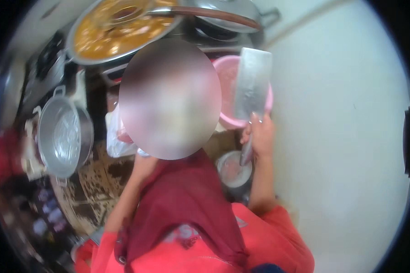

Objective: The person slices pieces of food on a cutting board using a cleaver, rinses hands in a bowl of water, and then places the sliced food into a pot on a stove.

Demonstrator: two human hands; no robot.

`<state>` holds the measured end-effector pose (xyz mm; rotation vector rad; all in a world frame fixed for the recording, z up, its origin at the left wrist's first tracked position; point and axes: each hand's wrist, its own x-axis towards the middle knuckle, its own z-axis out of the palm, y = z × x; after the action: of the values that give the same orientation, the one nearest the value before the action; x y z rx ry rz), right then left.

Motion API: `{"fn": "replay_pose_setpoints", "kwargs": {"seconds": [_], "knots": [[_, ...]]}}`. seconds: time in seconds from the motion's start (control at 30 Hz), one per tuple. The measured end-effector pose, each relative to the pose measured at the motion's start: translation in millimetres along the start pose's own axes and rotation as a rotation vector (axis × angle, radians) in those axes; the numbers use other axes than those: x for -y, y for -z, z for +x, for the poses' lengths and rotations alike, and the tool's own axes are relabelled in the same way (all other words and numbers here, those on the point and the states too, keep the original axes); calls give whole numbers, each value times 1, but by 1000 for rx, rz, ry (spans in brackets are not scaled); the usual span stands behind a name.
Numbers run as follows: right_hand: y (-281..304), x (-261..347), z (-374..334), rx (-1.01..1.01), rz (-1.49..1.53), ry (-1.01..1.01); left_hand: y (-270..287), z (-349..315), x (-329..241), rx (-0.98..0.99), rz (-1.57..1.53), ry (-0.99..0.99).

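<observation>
My right hand [261, 132] is closed around the handle of a broad cleaver [254, 82], its blade pointing up and away from me. Behind the blade stands a pink basin [226, 75], partly covered by it. My left hand [146, 163] is near a white plastic bag [117, 136] with something reddish in it. A blurred oval hides the fingers of that hand and whatever lies in the middle, so I cannot tell what they touch.
A large pan of orange-yellow stew [93, 43] with a wooden-handled ladle [209, 15] sits at the back left. Beside it is a lidded pot [228, 7]. An empty metal pot [61, 136] stands left, a pale container [234, 170] near my right forearm. A white wall [341, 136] bounds the right.
</observation>
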<state>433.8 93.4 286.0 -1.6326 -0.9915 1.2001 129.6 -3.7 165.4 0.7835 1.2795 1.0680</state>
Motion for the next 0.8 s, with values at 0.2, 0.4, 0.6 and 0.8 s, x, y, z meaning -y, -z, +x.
{"fn": "replay_pose_setpoints", "kwargs": {"seconds": [0.2, 0.4, 0.6, 0.8], "knots": [[105, -39, -142, -598, 157, -68, -81, 44, 32, 599, 207, -12], [126, -86, -259, -995, 293, -158, -225, 17, 94, 1016, 406, -158], [153, -109, -304, -1017, 307, -203, -347, -22, 181, 1206, 690, -83], [200, -144, -303, -965, 349, -307, -357, -4, 259, 1032, 1037, -312]]}}
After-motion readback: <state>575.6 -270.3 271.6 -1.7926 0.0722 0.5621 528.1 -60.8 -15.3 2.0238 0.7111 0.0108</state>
